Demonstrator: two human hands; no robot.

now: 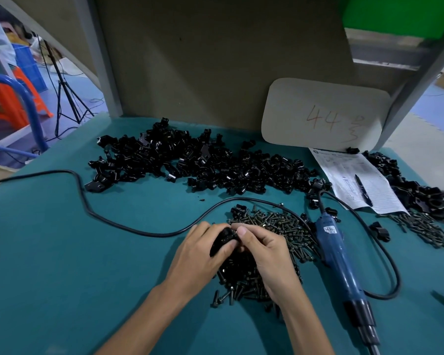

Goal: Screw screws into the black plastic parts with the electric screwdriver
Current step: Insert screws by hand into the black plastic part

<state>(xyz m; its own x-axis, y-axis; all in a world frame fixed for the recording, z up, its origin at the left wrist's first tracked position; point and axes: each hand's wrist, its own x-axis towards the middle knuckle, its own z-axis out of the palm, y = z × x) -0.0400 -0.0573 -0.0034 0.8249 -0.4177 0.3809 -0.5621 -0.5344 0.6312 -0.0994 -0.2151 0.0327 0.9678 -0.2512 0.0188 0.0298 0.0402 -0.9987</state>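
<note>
My left hand (199, 254) grips a black plastic part (222, 240) just above a heap of dark screws (274, 226) on the teal table. My right hand (267, 254) meets it from the right, thumb and fingertips pinched at the part's top; a screw between them cannot be made out. The blue electric screwdriver (340, 260) lies on the table to the right of my right hand, tip pointing toward me, untouched. A long pile of black plastic parts (203, 160) stretches across the table behind.
The screwdriver's black cable (92, 213) loops across the table on the left and behind my hands. A paper sheet with a pen (356, 180) lies at right, beside more black parts (420, 190) and screws (426, 226). A card marked 44 (323, 116) leans on the back panel.
</note>
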